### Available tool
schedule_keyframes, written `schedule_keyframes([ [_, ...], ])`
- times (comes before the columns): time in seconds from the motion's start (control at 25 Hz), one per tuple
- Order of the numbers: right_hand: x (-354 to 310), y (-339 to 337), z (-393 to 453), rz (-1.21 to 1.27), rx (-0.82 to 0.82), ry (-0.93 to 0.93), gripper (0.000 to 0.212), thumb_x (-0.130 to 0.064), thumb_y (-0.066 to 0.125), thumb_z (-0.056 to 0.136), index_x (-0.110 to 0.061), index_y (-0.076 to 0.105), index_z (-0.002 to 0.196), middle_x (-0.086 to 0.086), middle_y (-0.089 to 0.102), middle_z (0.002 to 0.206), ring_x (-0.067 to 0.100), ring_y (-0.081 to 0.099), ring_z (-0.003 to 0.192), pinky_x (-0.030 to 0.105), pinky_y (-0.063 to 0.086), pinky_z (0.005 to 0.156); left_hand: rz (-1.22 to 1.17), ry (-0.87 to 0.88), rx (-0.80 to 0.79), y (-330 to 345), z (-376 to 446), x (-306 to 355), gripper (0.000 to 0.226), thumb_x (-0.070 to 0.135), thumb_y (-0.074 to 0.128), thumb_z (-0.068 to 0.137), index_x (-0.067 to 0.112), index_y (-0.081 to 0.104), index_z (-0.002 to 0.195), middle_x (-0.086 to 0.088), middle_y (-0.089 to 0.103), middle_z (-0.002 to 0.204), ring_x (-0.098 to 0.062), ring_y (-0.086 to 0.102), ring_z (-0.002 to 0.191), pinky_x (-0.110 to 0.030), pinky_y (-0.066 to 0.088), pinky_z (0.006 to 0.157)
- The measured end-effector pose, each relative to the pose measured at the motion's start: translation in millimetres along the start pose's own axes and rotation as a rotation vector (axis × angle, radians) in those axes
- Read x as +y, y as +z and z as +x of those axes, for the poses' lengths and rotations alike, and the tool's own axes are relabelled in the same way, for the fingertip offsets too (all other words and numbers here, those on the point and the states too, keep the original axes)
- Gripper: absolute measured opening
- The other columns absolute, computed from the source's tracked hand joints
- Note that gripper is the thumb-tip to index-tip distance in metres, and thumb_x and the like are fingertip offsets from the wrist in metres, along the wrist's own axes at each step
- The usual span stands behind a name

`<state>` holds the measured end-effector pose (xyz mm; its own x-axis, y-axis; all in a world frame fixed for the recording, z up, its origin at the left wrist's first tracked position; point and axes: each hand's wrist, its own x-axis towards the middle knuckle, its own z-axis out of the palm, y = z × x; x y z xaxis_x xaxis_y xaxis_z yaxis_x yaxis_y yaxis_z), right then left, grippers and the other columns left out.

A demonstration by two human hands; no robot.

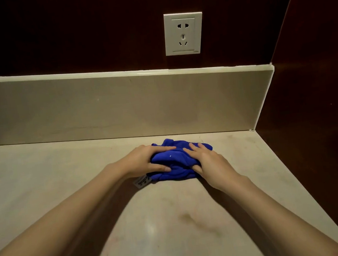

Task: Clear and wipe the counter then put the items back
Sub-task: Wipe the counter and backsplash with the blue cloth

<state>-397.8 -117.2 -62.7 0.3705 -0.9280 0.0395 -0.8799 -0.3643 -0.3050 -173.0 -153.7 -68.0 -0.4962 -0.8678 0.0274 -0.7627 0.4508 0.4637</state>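
A bunched blue cloth lies on the beige stone counter, close to the back right corner. My left hand grips its left side, fingers over the top and thumb along the front. My right hand holds the right side, with spread fingers on top and the thumb tucked against the front fold. A small white label sticks out from under the cloth below my left hand. No other items stand on the counter in view.
A low beige backsplash runs along the back and left. Dark wood panels close off the right side. A white wall socket sits above the backsplash. Faint smudges mark the counter nearer to me.
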Motion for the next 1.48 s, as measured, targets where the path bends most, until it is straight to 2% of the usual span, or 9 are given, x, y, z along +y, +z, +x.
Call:
schedule_keyframes([
  [0.2, 14, -6, 47, 0.020, -0.022, 0.023, 0.054, -0.022, 0.045, 0.099, -0.029, 0.025, 0.149, -0.006, 0.017, 0.159, 0.017, 0.010, 0.147, 0.036, 0.022, 0.115, -0.037, 0.047, -0.012, -15, 41, -25, 0.066, 0.046, 0.071, 0.080, 0.040, 0.043, 0.139, 0.011, 0.060, 0.130, -0.010, 0.057, 0.111, -0.025, 0.042, 0.096],
  [0.36, 25, -10, 66, 0.064, -0.042, 0.006, 0.056, -0.021, 0.049, 0.098, -0.030, 0.026, 0.148, -0.009, 0.018, 0.158, 0.015, 0.011, 0.147, 0.034, 0.018, 0.116, -0.070, 0.063, -0.016, -16, 57, -37, 0.067, 0.049, 0.072, 0.079, 0.040, 0.044, 0.139, 0.012, 0.060, 0.131, -0.010, 0.057, 0.115, -0.027, 0.043, 0.097],
  [0.44, 33, -10, 65, 0.208, -0.093, -0.003, 0.059, -0.028, 0.055, 0.095, -0.033, 0.029, 0.147, -0.013, 0.019, 0.157, 0.010, 0.007, 0.146, 0.030, 0.015, 0.116, -0.085, 0.064, -0.001, -13, 57, -41, 0.067, 0.049, 0.072, 0.078, 0.040, 0.044, 0.139, 0.011, 0.060, 0.131, -0.011, 0.057, 0.115, -0.027, 0.043, 0.097],
  [0.56, 35, -8, 58, 0.556, -0.129, 0.047, 0.065, -0.051, 0.059, 0.083, -0.036, 0.038, 0.142, -0.020, 0.021, 0.153, -0.001, 0.004, 0.143, 0.026, 0.008, 0.114, -0.085, 0.048, -0.007, -12, 53, -38, 0.069, 0.051, 0.072, 0.078, 0.040, 0.043, 0.140, 0.011, 0.059, 0.131, -0.011, 0.056, 0.115, -0.024, 0.042, 0.096],
  [0.64, 34, -1, 55, 0.614, -0.031, 0.061, 0.050, -0.045, 0.053, 0.090, -0.033, 0.045, 0.138, -0.015, 0.027, 0.153, 0.002, 0.007, 0.144, 0.026, 0.009, 0.116, -0.088, 0.020, -0.019, -13, 48, -35, 0.071, 0.052, 0.072, 0.076, 0.042, 0.041, 0.140, 0.014, 0.055, 0.136, -0.010, 0.052, 0.121, -0.024, 0.040, 0.099],
  [0.76, 30, 7, 43, 0.564, 0.041, 0.037, 0.043, -0.032, 0.054, 0.094, -0.030, 0.047, 0.137, -0.011, 0.030, 0.153, 0.005, 0.011, 0.145, 0.028, 0.012, 0.117, -0.085, 0.013, -0.022, -10, 38, -26, 0.073, 0.050, 0.073, 0.077, 0.039, 0.041, 0.141, 0.017, 0.047, 0.142, -0.008, 0.046, 0.127, -0.020, 0.035, 0.101],
  [0.92, 22, 6, 12, 0.531, 0.028, 0.033, 0.045, -0.031, 0.055, 0.094, -0.031, 0.044, 0.138, -0.011, 0.029, 0.153, 0.006, 0.011, 0.145, 0.034, 0.013, 0.120, -0.093, 0.001, -0.029, -5, 11, -7, 0.073, 0.050, 0.072, 0.077, 0.039, 0.040, 0.142, 0.018, 0.044, 0.145, -0.009, 0.043, 0.131, -0.027, 0.034, 0.108],
  [1.08, 3, 7, -36, 0.475, 0.020, 0.011, 0.046, -0.034, 0.051, 0.096, -0.034, 0.040, 0.140, -0.011, 0.026, 0.155, 0.006, 0.010, 0.145, 0.037, 0.012, 0.120, -0.083, 0.000, -0.020, 5, -35, 18, 0.071, 0.051, 0.071, 0.078, 0.041, 0.040, 0.141, 0.020, 0.045, 0.143, -0.009, 0.044, 0.129, -0.026, 0.035, 0.106],
  [1.48, -44, 27, -179, 0.349, 0.033, -0.098, 0.048, -0.041, 0.045, 0.097, -0.042, 0.030, 0.142, -0.023, 0.018, 0.152, -0.003, 0.005, 0.143, 0.025, 0.012, 0.117, -0.064, 0.024, -0.032, 36, -169, 84, 0.073, 0.057, 0.072, 0.073, 0.051, 0.037, 0.137, 0.023, 0.048, 0.139, -0.002, 0.047, 0.125, -0.022, 0.037, 0.105],
])
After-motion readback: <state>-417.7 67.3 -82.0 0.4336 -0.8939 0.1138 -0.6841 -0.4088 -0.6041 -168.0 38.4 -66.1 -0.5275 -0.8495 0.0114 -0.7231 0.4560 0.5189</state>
